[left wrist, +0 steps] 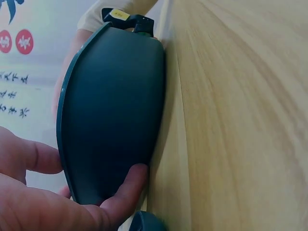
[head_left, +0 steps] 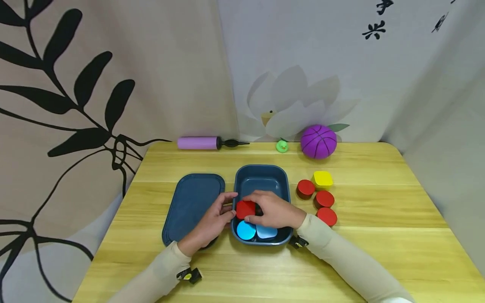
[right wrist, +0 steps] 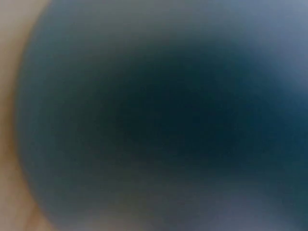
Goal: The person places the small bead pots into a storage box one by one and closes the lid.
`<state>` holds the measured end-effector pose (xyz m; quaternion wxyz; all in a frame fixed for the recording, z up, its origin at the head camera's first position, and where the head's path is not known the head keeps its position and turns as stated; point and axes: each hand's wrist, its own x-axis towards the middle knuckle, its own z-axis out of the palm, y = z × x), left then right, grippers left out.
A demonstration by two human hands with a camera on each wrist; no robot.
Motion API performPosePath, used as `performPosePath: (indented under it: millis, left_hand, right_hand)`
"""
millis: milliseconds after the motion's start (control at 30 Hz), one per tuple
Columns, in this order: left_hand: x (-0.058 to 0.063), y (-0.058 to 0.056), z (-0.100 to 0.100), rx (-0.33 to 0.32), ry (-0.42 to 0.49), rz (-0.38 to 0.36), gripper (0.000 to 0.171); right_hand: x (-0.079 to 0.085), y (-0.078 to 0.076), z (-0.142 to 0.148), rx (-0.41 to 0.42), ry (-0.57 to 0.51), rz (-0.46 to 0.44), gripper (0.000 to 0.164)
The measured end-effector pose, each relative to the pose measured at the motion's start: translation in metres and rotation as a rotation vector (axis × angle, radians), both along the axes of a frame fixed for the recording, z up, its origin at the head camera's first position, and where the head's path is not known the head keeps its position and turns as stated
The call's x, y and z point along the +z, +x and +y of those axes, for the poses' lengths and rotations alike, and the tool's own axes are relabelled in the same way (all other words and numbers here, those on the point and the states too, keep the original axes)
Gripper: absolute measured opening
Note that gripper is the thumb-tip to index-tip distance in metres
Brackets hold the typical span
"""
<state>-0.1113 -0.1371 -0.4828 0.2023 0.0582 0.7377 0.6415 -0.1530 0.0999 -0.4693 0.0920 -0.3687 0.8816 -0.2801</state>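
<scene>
Yellowish wood-grain table [head_left: 235, 277] | landmark: dark-blue rectangular box [head_left: 262, 185] | left hand [head_left: 212, 221]: fingers parted, touching box's left wall | right hand [head_left: 276, 210]: over box, thumb and fingers pinching rounded red block [head_left: 245, 209] | block: inside box, beside its left wall

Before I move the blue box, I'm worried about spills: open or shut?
Open: the blue box shows blocks inside, and its lid lies on the table beside it.

The right fingers [head_left: 261, 196] pinch a red block [head_left: 245, 209] (flat-topped) in the dark-blue box [head_left: 263, 181].
</scene>
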Motion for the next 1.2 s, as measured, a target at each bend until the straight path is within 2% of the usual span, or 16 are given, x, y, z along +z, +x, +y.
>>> performPosePath:
  millis: [133, 233, 500, 600, 800, 1000, 1200]
  left_hand:
    - [0.000, -0.001, 0.002, 0.008, -0.003, -0.009, 0.052]
    - [-0.001, -0.002, 0.002, 0.004, -0.002, -0.002, 0.052]
    - [-0.001, -0.004, -0.002, -0.002, 0.000, 0.000, 0.052]
    - [-0.001, -0.004, -0.002, 0.012, -0.002, 0.014, 0.052]
    - [-0.003, -0.005, 0.001, 0.025, 0.004, 0.027, 0.051]
    - [-0.003, -0.004, 0.001, 0.033, 0.010, 0.026, 0.051]
    - [-0.004, -0.003, 0.001, 0.039, 0.019, 0.010, 0.052]
  right_hand:
    - [0.002, 0.000, 0.001, 0.010, 0.024, -0.012, 0.052]
    - [0.002, 0.000, 0.002, 0.009, -0.013, 0.013, 0.050]
    - [0.002, 0.000, 0.012, 0.022, -0.347, 0.083, 0.033]
    - [0.006, 0.001, 0.021, 0.005, -0.399, 0.098, 0.031]
    - [0.013, 0.004, 0.049, -0.056, -0.396, 0.105, 0.033]
    - [0.020, 0.005, 0.080, -0.148, -0.370, 0.157, 0.033]
    - [0.021, 0.012, 0.113, -0.224, -0.298, 0.237, 0.035]
